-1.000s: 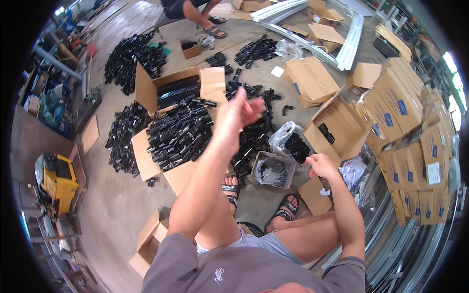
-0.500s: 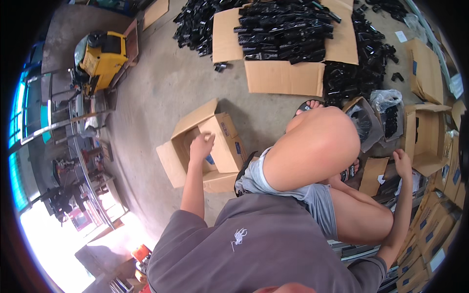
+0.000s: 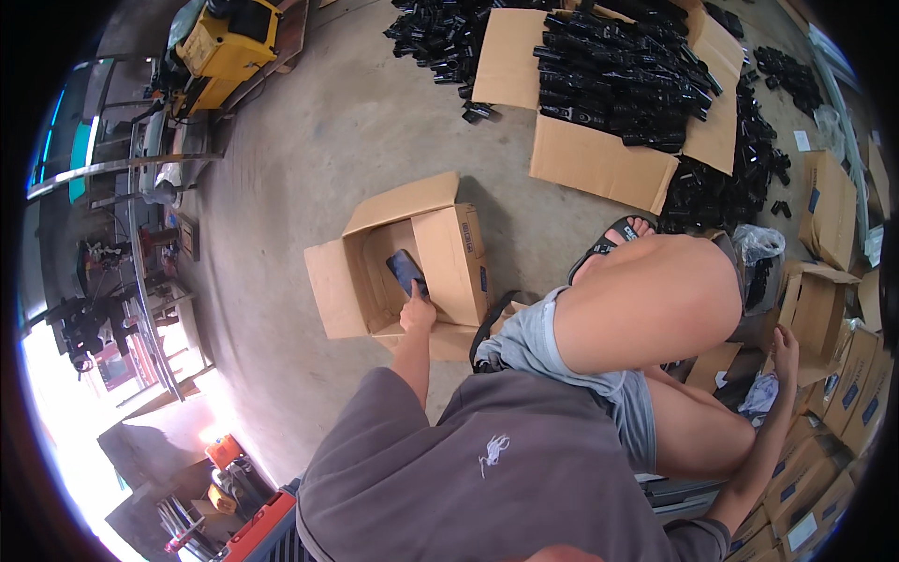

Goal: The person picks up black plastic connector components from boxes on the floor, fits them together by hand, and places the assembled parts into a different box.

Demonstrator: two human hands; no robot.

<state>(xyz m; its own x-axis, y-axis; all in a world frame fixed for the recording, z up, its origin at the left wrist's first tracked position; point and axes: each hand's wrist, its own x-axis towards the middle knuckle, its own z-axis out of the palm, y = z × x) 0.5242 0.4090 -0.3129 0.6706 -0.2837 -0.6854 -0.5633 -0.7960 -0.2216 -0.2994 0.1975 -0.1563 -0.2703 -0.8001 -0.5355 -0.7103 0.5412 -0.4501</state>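
Note:
My left hand reaches into an open cardboard box on the floor, front left. Its fingers close on the lower end of a dark, flat, oblong thing that resembles a phone. That thing slants inside the box, partly covered by my fingertips. Off to the right, my right hand hangs beside my bent leg, fingers loosely stretched and nothing seen in them. Nearest to it is another open cardboard box, with a crumpled pale wrapper below.
Black glossy parts heap over a large carton with spread flaps, and more lie around it. Stacked cartons line the right side. A yellow machine stands at far left, near metal racks. My sandalled foot rests ahead.
My left hand has gone deeper into the box and now holds the dark oblong thing. My right hand has loosened its curled fingers. The whole view has shifted.

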